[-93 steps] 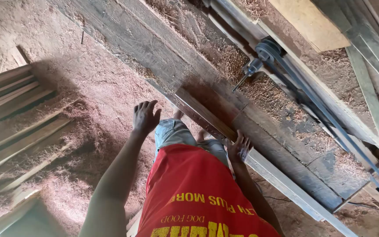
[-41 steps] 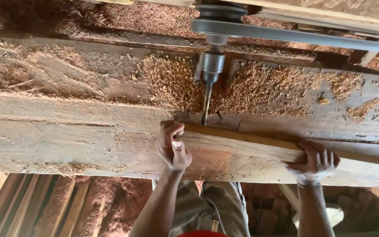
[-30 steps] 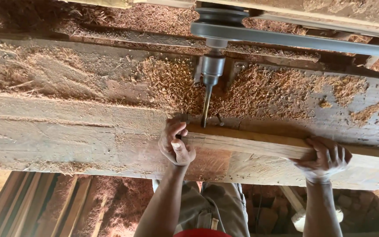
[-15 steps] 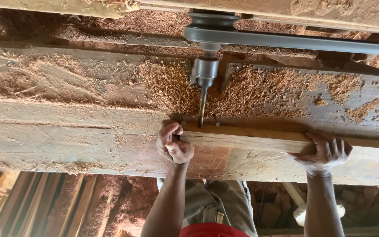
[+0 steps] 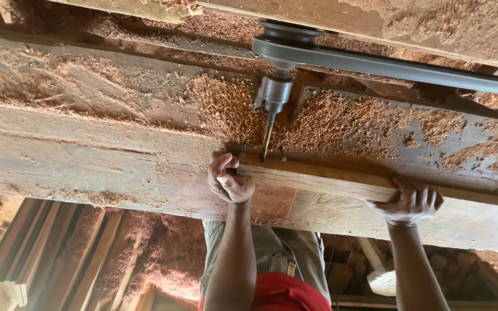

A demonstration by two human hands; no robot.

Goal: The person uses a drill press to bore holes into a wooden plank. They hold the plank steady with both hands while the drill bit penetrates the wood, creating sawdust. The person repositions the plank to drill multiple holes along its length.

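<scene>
As seen from the head camera, the one view on record, both hands grip a long wooden strip (image 5: pixel 318 179) lying flat along the far part of a broad workbench (image 5: pixel 87 155).

Left hand (image 5: pixel 229 181): closed around the strip's left end, fingers curled over the end face, thumb folded in front; clamped tight on the wood.

Right hand (image 5: pixel 406 201): laid over the strip further along to the right, fingers together and wrapped over its top edge, pressing it down on the bench.

Wooden strip: pale, narrow, running from the left hand rightward past the right hand to the frame edge. Its far edge meets the tip of the drill bit (image 5: pixel 267 144) just right of the left hand.

Drill bit: horizontal, twisted, seated in a grey metal chuck (image 5: pixel 276 95); pointing toward the person.

Pulley (image 5: pixel 286 34) and dark belt (image 5: pixel 387 66): behind the chuck, belt running off to the right.

Wood shavings (image 5: pixel 220 109): reddish, heaped around the chuck and across the bench's rear.

Stacked planks (image 5: pixel 41 253): below the bench, lower left, on a shaving-covered floor.
</scene>
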